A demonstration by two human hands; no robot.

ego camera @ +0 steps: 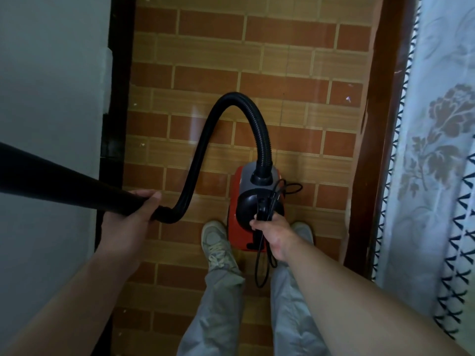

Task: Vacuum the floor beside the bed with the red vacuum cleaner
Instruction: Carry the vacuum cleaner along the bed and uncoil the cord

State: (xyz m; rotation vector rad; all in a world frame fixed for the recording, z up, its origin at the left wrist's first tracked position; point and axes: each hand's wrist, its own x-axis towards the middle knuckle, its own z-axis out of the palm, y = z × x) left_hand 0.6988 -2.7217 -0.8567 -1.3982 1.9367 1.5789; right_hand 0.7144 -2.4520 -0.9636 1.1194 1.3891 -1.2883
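Fingers of left hand wrapped round the rear end of the black tube, thumb over the top. Fingers of right hand curled round the handle of the red vacuum cleaner, pinching the cord against it.

Holds the machine at 6 o'clock from mid-frame, between the shoes; cannot tell whether lifted or resting on the floor. Bed along 3 o'clock, wall along 9 o'clock.

Likely trouble:
- Slack cord looping down at 6 o'clock beside the legs, apt to snag a foot on a step.
- Tube pointing out toward 9 o'clock, tip out of view, apt to knock the wall in so narrow a passage.
- Hose arching up to 12 o'clock, apt to tip the body if pulled taut.

Arms: both stretched forward and down, left wrist turned toward 9 o'clock, right wrist straight above the machine.
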